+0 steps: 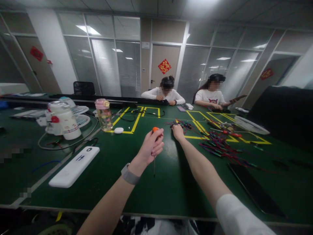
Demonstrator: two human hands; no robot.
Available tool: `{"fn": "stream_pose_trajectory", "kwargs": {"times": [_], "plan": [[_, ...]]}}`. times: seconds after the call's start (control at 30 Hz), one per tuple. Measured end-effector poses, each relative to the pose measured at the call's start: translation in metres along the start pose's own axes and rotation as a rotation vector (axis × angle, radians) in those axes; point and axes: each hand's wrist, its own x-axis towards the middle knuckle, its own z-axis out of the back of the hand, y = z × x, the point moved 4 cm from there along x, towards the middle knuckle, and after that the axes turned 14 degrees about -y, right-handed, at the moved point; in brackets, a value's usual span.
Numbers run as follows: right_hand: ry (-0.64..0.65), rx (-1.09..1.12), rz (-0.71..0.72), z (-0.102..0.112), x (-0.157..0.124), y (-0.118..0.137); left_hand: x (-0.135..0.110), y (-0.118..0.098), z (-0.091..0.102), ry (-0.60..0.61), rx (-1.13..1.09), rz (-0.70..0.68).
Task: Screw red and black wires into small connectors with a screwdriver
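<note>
My left hand (153, 145) is closed round a screwdriver (155, 129) with an orange-topped handle. Its thin shaft points down over the green table, the tip free of anything. Farther forward, my right hand (178, 132) reaches into the near edge of a pile of thin red, blue and dark wires (187, 126). Its fingers are bent together at a small dark piece among the wires, which they partly hide. A larger heap of similar wires (220, 145) with small green parts lies to the right of my right forearm.
A white power bank-like slab (74, 167), a white case (118, 130), a pink-lidded bottle (104, 115) and a white jug (66, 120) stand left. A black phone (254, 189) lies right, near a white fan (251, 125). Two people (167, 91) sit across the table.
</note>
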Motion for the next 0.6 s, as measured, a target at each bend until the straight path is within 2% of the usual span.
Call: {"fn": "stream_pose_trajectory", "kwargs": {"times": [0.17,0.27,0.33,0.37,0.4,0.5,0.6], "plan": [[-0.102,-0.052,0.025,0.016,-0.009,0.004,0.0,-0.001,0.0,0.008,0.005,0.002],[-0.181,-0.09,-0.015,0.041,-0.017,-0.007,0.001,-0.002,0.003,-0.019,-0.015,0.0],[-0.206,-0.117,-0.049,0.064,-0.021,-0.025,0.003,-0.003,0.006,-0.046,-0.049,-0.002],[-0.198,-0.139,-0.08,0.077,-0.023,-0.038,0.004,-0.004,0.007,-0.06,-0.07,-0.002],[-0.113,-0.206,-0.146,0.088,-0.026,-0.054,0.006,-0.004,0.008,-0.072,-0.089,0.002],[0.011,-0.277,-0.27,0.124,-0.041,-0.102,0.011,-0.005,0.011,-0.087,-0.131,0.04],[0.125,-0.321,-0.346,0.144,-0.062,-0.137,0.015,-0.003,0.013,-0.101,-0.141,0.077]]}}
